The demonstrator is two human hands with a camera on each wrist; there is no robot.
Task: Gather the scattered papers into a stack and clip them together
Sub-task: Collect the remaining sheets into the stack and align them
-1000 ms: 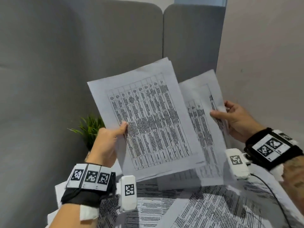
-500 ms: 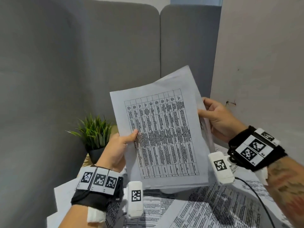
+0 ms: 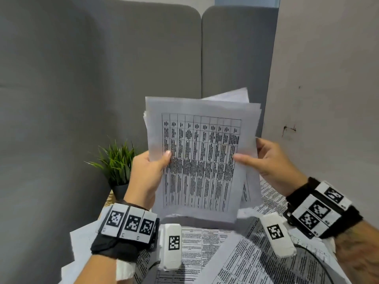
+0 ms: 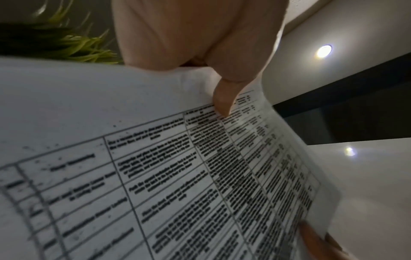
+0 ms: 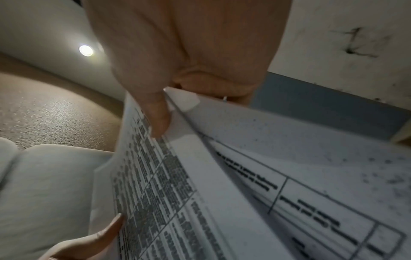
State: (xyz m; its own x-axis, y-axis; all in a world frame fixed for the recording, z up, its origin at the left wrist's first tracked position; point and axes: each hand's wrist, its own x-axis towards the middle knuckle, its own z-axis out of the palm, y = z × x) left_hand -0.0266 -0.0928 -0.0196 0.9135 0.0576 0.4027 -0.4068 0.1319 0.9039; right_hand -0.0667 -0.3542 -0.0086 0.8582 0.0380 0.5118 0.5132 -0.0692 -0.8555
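Between the two hands, raised above the desk, stands the stack of thin white sheets, each printed with a black ruled table of dense small text. Its long axis runs nearly upright, tilted a little, the top edge away from the person and the printed face toward the head camera; the sheets are not squared, with corners of rear pages fanning out at the top right and along the right edge. The left hand grips the left edge about midway up, thumb pressed flat on the front sheet, the other fingers hidden behind the paper. The right hand holds the right edge at about the same height, thumb lying across the front page, fingers curled behind; in the right wrist view the pages part in a wedge at that edge. Both wrists carry black bands with square black-and-white marker tiles and a white boxy camera. Below, more printed sheets lie loose and overlapping at different angles on the desk. To the left sits a small plant with spiky green blades in a dark pot. Behind rise grey fabric panels with rounded corners, and to the right a pale wall, smooth, with a dark scuff.
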